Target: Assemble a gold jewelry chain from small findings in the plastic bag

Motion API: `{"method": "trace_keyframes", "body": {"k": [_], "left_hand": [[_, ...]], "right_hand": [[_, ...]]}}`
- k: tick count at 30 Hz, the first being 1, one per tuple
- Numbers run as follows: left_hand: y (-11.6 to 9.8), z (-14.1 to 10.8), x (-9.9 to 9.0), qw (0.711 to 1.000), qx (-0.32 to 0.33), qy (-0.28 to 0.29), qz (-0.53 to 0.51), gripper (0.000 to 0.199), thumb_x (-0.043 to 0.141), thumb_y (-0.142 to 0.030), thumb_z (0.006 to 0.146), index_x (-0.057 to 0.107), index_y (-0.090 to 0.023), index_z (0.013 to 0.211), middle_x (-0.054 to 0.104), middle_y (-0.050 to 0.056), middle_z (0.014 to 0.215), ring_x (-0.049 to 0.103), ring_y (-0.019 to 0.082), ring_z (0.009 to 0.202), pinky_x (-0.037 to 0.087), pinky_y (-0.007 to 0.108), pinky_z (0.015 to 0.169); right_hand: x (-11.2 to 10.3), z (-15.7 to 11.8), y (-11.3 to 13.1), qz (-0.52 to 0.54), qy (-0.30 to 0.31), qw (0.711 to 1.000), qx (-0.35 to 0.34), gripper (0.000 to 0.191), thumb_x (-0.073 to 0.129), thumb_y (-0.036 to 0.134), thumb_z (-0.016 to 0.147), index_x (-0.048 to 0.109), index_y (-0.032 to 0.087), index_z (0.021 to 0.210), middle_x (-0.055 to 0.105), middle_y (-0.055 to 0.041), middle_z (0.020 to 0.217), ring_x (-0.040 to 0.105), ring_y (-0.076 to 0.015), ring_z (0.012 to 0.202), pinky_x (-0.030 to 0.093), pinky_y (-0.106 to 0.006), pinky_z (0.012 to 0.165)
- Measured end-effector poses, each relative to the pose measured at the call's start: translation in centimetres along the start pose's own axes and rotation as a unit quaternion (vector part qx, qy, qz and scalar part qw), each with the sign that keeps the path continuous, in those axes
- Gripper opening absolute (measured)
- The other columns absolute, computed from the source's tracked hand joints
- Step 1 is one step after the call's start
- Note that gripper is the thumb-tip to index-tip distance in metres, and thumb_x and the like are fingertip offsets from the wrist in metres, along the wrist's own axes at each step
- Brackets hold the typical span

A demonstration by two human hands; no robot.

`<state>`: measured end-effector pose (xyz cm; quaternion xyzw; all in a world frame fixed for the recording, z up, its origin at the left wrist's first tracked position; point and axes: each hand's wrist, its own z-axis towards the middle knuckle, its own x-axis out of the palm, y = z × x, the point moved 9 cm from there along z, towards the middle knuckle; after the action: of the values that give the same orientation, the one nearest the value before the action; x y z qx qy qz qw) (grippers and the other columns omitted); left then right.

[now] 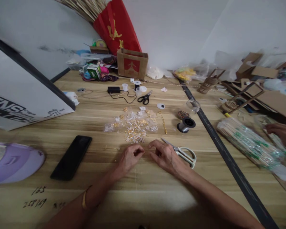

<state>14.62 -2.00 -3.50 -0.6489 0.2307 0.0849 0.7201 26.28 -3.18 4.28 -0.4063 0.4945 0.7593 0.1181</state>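
My left hand (131, 156) is closed, its thumb and forefinger pinched together just in front of the bead pile. Whatever sits in that pinch is too small to make out. Facing it, my right hand (166, 156) has its thumb and forefinger curved and slightly apart, with nothing visible between them. Small gold and silver beads (134, 132) lie loose, with clear plastic bags (112, 126) around them. A gold chain (163, 122) lies to their right. Light-handled scissors (187, 155) rest beside my right hand. A thin gold strand (112, 148) lies left of my left hand.
A black phone (71, 157) and a purple visor (16, 162) lie at left. A wire spool (186, 125), brown beads (183, 114) and black scissors (145, 98) are farther back. At right, another person's hand (281, 132) is near bagged sticks (248, 140).
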Motion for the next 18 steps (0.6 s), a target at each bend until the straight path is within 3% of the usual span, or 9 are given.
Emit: {"method": "trace_keyframes", "body": {"k": [5,11,18], "left_hand": [[-0.5,0.0,-0.1,1.0,0.008,0.001,-0.018,0.008,0.058,-0.013,0.074,0.062,-0.015,0.067,0.064,0.001,0.067,0.06,0.014,0.065,0.045,0.022,0.061],[-0.4,0.0,0.0,1.0,0.008,0.003,-0.028,0.008,0.057,-0.012,0.073,0.062,-0.015,0.067,0.064,0.002,0.067,0.059,0.013,0.064,0.045,0.022,0.061],[0.1,0.1,0.1,1.0,0.002,0.006,-0.03,0.008,0.056,-0.011,0.072,0.062,-0.014,0.066,0.062,0.002,0.064,0.058,0.013,0.061,0.044,0.021,0.058]], "right_hand": [[1.7,-0.3,0.0,0.01,0.056,0.998,0.013,0.026,0.068,0.021,0.077,0.054,0.018,0.098,0.059,0.0002,0.072,0.055,-0.0119,0.056,0.039,-0.021,0.057],[2.5,0.3,-1.6,0.061,0.053,0.996,0.047,0.005,0.054,0.014,0.083,0.056,0.017,0.085,0.061,0.001,0.066,0.053,-0.0102,0.055,0.037,-0.019,0.054],[2.8,0.6,-3.2,0.143,0.078,0.98,0.114,0.012,0.048,0.024,0.088,0.056,0.016,0.086,0.059,0.0028,0.057,0.051,-0.0081,0.044,0.034,-0.016,0.044]]}}
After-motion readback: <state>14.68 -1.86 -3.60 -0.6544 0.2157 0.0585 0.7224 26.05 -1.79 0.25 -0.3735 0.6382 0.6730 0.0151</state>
